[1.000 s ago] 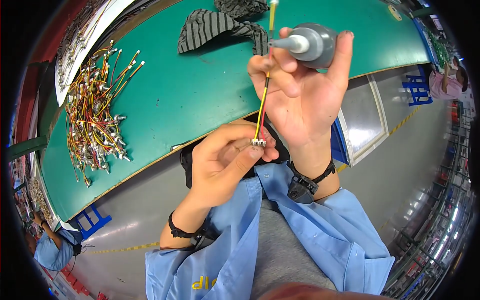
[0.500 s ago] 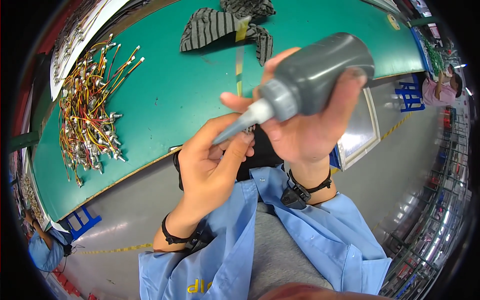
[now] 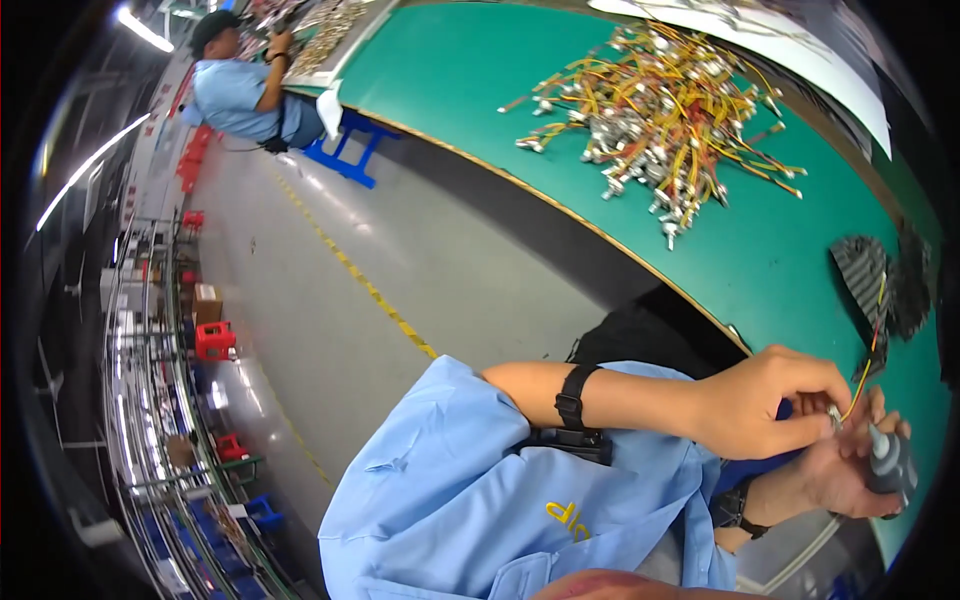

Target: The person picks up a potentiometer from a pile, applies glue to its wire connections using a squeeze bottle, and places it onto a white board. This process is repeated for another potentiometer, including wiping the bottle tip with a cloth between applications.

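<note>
My left hand (image 3: pixel 775 405) pinches a small metal part with thin yellow and red wires (image 3: pixel 858 392) between thumb and fingertips, over the front edge of the bench. The wires rise from the fingertips toward the striped cloth. Just beyond, my right hand (image 3: pixel 835 480) holds a dark grey squeeze bottle (image 3: pixel 893 468) with a pale pointed nozzle. The nozzle tip is near the metal part; I cannot tell whether they touch. A pile of similar wired metal parts (image 3: pixel 670 125) lies on the green bench (image 3: pixel 450 95), well away from both hands.
A crumpled grey striped cloth (image 3: pixel 868 275) lies on the bench past my hands. White sheeting (image 3: pixel 800 45) runs along the far edge. At the upper left a person in a blue shirt (image 3: pixel 235 95) is beside a blue stool (image 3: pixel 355 150). Yellow tape (image 3: pixel 365 290) marks the floor.
The view has swung left, so my hands now appear at the lower right and the pile toward the top. The bottle's nozzle has moved from over my left hand to beside it.
</note>
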Available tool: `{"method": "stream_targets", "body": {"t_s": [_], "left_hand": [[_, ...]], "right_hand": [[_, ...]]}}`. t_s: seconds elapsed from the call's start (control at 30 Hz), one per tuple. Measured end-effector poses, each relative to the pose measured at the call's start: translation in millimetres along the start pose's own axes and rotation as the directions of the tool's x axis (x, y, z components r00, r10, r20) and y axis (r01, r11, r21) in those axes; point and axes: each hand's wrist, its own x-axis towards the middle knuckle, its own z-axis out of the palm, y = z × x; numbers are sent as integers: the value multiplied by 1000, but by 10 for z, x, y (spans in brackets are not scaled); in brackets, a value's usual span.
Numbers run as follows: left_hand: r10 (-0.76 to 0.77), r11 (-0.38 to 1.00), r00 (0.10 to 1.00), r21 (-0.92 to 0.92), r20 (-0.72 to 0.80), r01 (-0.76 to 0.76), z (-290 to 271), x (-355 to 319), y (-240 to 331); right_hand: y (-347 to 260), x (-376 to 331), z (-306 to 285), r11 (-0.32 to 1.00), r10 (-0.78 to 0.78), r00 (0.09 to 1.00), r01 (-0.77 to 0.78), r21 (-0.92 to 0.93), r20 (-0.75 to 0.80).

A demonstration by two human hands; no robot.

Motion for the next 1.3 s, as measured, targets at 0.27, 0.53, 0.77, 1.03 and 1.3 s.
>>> {"method": "stream_targets", "body": {"t_s": [0.27,0.53,0.77,1.03,1.3], "left_hand": [[209,974,973,113,-99,-198,-243,-30,356],[169,985,926,86,-338,-149,-393,-82,417],[87,995,934,79,-345,-64,-488,-89,383],[69,992,927,125,-368,-24,-470,-35,308],[95,994,925,82,-368,-70,-372,6,298]], "right_hand": [[594,61,638,988,-143,985,137,-67,-98],[979,119,667,707,460,877,-455,541,136],[1136,179,515,259,621,711,-584,769,330],[1120,265,348,347,662,734,-480,806,152],[1143,197,537,143,665,722,-375,916,191]]}}
